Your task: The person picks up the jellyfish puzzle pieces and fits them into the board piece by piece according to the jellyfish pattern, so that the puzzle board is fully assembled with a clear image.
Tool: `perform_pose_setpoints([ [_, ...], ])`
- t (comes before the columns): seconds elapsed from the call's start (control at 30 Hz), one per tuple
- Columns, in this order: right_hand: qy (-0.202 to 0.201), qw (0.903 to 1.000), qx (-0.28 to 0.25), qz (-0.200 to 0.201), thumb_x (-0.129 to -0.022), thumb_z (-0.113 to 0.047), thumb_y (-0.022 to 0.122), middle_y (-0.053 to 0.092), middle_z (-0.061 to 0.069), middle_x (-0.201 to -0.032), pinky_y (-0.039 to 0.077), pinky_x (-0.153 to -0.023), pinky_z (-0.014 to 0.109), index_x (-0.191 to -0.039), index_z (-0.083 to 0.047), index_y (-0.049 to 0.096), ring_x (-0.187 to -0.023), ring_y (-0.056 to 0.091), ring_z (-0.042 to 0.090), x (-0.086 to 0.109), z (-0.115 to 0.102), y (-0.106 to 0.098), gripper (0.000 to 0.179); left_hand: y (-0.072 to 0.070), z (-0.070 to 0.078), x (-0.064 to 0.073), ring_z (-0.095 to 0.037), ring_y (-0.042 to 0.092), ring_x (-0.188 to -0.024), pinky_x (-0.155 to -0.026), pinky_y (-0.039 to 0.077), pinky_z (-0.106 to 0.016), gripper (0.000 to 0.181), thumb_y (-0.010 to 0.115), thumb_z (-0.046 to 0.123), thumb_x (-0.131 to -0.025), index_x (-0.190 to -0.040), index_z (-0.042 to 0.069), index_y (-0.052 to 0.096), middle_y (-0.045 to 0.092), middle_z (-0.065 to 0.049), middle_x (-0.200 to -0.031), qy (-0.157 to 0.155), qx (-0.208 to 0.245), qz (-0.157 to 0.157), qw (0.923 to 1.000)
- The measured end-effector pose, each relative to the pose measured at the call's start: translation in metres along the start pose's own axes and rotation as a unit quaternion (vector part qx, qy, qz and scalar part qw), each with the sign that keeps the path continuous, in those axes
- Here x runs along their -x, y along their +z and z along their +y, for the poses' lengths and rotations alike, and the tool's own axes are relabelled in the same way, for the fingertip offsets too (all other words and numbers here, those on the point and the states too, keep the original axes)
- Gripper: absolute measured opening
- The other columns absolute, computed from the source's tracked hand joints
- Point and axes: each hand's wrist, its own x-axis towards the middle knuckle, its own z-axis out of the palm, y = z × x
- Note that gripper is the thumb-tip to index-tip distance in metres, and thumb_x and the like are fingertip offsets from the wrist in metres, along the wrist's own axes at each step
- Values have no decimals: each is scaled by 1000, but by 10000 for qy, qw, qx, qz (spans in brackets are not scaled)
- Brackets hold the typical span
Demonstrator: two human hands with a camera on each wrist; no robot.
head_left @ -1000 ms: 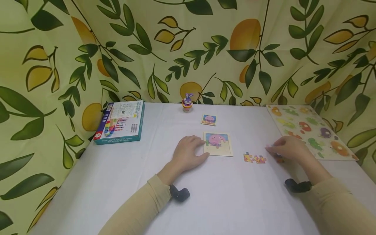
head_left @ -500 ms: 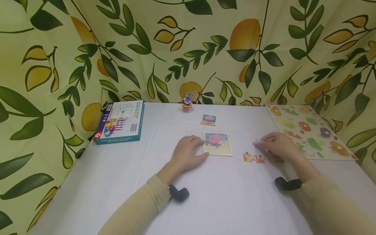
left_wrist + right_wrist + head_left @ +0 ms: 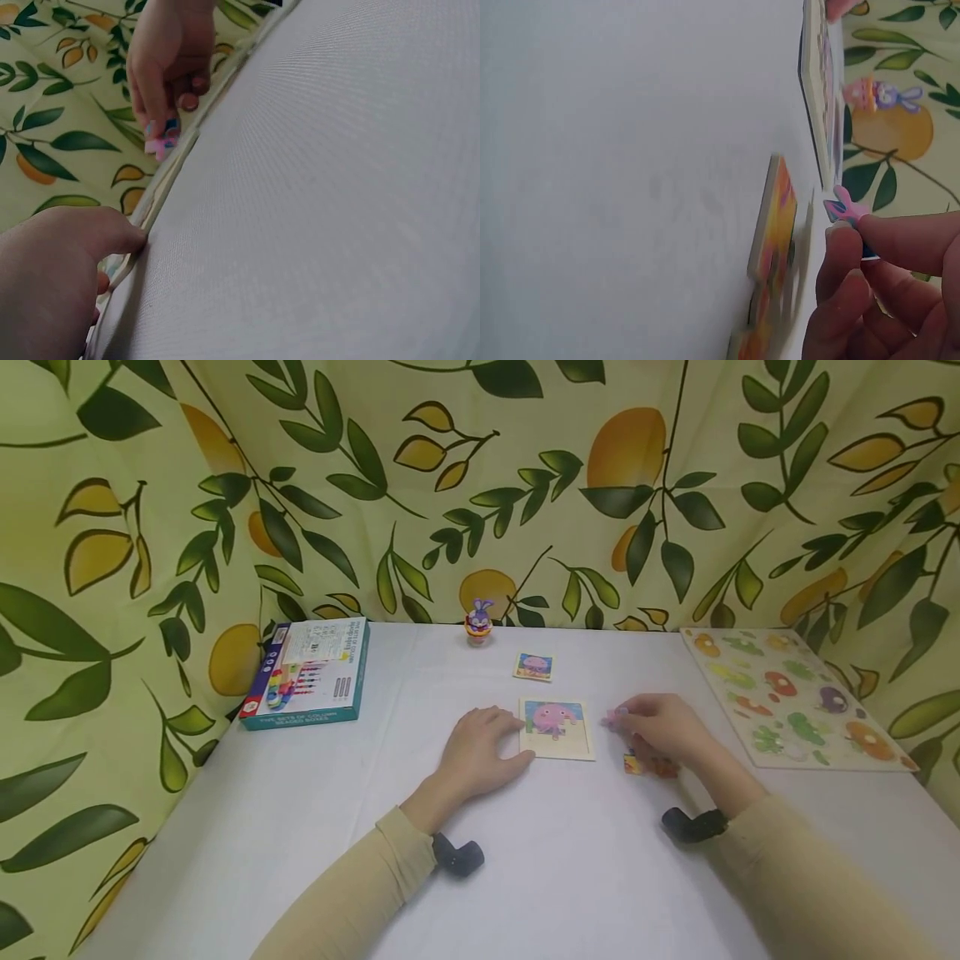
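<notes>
My left hand point(image 3: 483, 750) rests on the table at the left side of a square puzzle board point(image 3: 573, 749). Its thumb touches the near left corner, and its fingertips are at the left edge. The board shows a pink octopus on blue, with bare wood at the lower right. My right hand point(image 3: 667, 727) pinches a small pink and blue jigsaw piece point(image 3: 847, 204) between thumb and fingers, just right of the board. Below that hand lie orange and yellow jigsaw pieces point(image 3: 633, 765), partly hidden by it in the head view.
Behind the board lies a small octopus picture card point(image 3: 533, 667). Farther back stands a purple rabbit figurine point(image 3: 477, 622). A bead-set box point(image 3: 311, 672) is at the back left, a vegetable picture board point(image 3: 798, 702) at the right. A patterned cloth point(image 3: 525, 493) hangs behind the table.
My right hand has moved left with the pink and blue jigsaw piece, from beside the vegetable board to near the puzzle board, passing over the loose pieces. My left hand has stayed put.
</notes>
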Motion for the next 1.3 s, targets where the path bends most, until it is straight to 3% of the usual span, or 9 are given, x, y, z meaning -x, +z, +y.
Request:
perform_pose_setpoints([
  [0.3,-171,9997,-154,-36,-94,-39,74,66,10,-83,47,-52,32,-121,-5,67,-69,58,24,-5,-15,20,44,1,0,1,-22,50,-134,-121,27,-41,49,68,50,-92,-130,20,69,63,0,-133,51,37,-31,10000],
  [0.53,-298,9995,-52,22,-96,-35,72,67,14,-103,48,-56,31,-122,-6,63,-81,60,27,-9,-26,37,40,0,-1,1,-23,49,-135,-121,27,-41,48,68,50,-91,-129,20,70,63,0,-134,43,8,17,10000],
  [0.8,-229,9980,481,336,-96,-34,69,66,14,-108,52,-64,29,-116,-6,65,-93,58,29,-10,-33,46,35,0,-2,2,-23,49,-135,-122,27,-40,49,68,50,-91,-129,20,70,63,0,-134,27,34,16,10000],
  [1.1,-299,9948,830,513,-94,-32,72,66,15,-106,56,-78,39,-115,-3,65,-93,59,30,-13,-35,49,36,0,-2,0,-23,49,-136,-122,27,-41,49,67,51,-92,-130,20,69,63,0,-134,84,31,13,10000],
  [1.23,-286,9948,839,496,-94,-34,72,66,14,-105,55,-75,36,-114,-4,65,-93,59,30,-15,-34,50,37,1,-3,0,-23,49,-135,-121,28,-41,49,67,51,-92,-130,20,69,63,1,-134,84,-15,13,10000],
  [1.3,-214,9962,738,409,-95,-36,72,66,15,-106,55,-66,34,-115,-5,65,-91,59,30,-13,-32,47,38,1,-3,0,-23,49,-135,-121,28,-41,49,67,51,-92,-130,20,69,63,1,-134,76,-26,6,10000],
])
